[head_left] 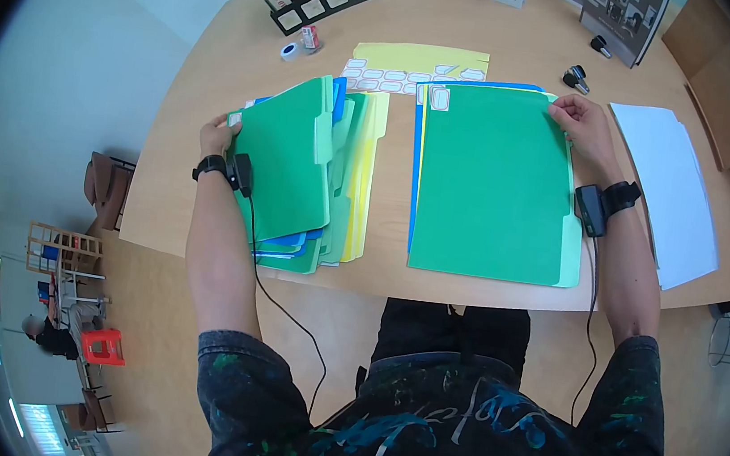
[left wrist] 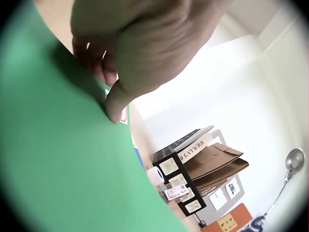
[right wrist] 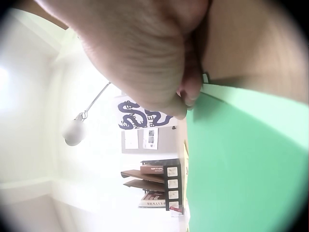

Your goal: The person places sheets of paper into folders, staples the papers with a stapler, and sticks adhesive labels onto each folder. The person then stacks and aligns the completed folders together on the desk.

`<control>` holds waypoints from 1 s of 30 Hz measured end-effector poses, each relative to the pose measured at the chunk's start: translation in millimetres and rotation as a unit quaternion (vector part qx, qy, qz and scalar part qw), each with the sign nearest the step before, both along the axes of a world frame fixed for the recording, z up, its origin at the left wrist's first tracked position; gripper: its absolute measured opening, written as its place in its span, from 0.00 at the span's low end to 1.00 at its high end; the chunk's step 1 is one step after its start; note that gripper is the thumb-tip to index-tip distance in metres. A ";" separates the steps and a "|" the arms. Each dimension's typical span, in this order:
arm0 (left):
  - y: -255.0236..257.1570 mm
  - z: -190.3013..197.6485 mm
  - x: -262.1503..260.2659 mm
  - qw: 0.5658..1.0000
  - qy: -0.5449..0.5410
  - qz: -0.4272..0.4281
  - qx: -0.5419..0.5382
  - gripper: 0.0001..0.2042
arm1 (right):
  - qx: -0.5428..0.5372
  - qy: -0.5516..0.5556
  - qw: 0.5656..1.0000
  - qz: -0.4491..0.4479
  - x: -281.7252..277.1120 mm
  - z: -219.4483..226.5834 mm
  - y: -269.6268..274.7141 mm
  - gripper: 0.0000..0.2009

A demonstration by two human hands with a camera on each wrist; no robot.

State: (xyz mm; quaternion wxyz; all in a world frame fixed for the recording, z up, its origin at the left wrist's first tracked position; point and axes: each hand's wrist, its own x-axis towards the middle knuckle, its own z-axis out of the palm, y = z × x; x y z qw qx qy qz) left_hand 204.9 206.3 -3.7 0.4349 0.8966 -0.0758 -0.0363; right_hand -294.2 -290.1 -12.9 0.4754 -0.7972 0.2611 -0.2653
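In the head view my left hand (head_left: 218,135) pinches the top left corner of a green file folder (head_left: 283,160), thumb over a small white label (left wrist: 123,115). That folder lies slanted over an uneven stack of green, blue and yellow folders (head_left: 361,183). To the right, another green folder (head_left: 495,189) tops a neater stack with blue and yellow edges showing at its left; a label (head_left: 439,99) sits in its upper left corner. My right hand (head_left: 580,131) pinches this folder's top right corner between thumb and fingers, seen close up in the right wrist view.
A yellow sheet with rows of labels (head_left: 420,59) lies behind the stacks. White paper (head_left: 666,190) lies at the right. Toward the back stand a black organizer (head_left: 318,6), a tape roll (head_left: 290,52), binder clips (head_left: 576,78) and a dark upright book (head_left: 622,23). Cables hang from both wrists.
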 end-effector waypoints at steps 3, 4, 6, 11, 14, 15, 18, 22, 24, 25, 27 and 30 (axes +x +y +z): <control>-20.4 5.1 -25.3 0.962 -0.183 0.076 0.190 0.32 | -0.007 0.007 1.000 0.000 0.8 -6.5 -3.9 0.10; -34.5 17.6 -41.4 0.962 -0.184 0.075 0.189 0.32 | -0.011 -0.003 1.000 0.008 1.3 -9.7 -6.6 0.10; -62.6 45.1 -71.3 0.926 -0.203 0.131 0.292 0.32 | -0.014 -0.014 1.000 0.016 2.9 -11.4 -9.2 0.11; -143.3 65.9 -69.8 0.965 -0.233 -0.105 -0.058 0.22 | -0.013 0.016 1.000 -0.005 0.9 -5.7 -3.8 0.12; -211.4 86.7 -171.7 0.961 -0.022 -0.225 -0.161 0.19 | -0.011 0.024 1.000 -0.009 -0.4 -1.8 0.1 0.13; -226.6 86.9 -197.8 0.952 0.021 -0.269 -0.144 0.19 | -0.010 0.022 1.000 -0.012 0.3 -2.1 1.4 0.13; -268.4 56.1 -225.6 0.952 0.032 -0.303 -0.019 0.21 | -0.015 0.017 1.000 -0.015 -1.2 -3.9 -1.3 0.13; -290.0 23.6 -238.6 0.961 0.036 -0.274 0.030 0.21 | -0.022 0.003 1.000 -0.001 -0.4 -9.0 -5.1 0.12; -291.9 11.5 -238.7 0.969 0.028 -0.247 0.017 0.19 | -0.022 0.010 1.000 -0.007 -0.1 -8.7 -3.7 0.12; -288.9 13.4 -243.0 0.968 0.028 -0.250 0.020 0.19 | -0.023 0.007 1.000 -0.008 0.1 -9.8 -4.0 0.12; -279.7 16.7 -251.9 0.947 0.102 -0.274 -0.131 0.18 | -0.019 0.005 1.000 -0.010 0.0 -12.5 -3.7 0.12; -279.8 9.2 -254.5 0.924 0.142 -0.302 -0.184 0.18 | -0.028 0.004 1.000 -0.011 0.1 -11.3 -3.5 0.11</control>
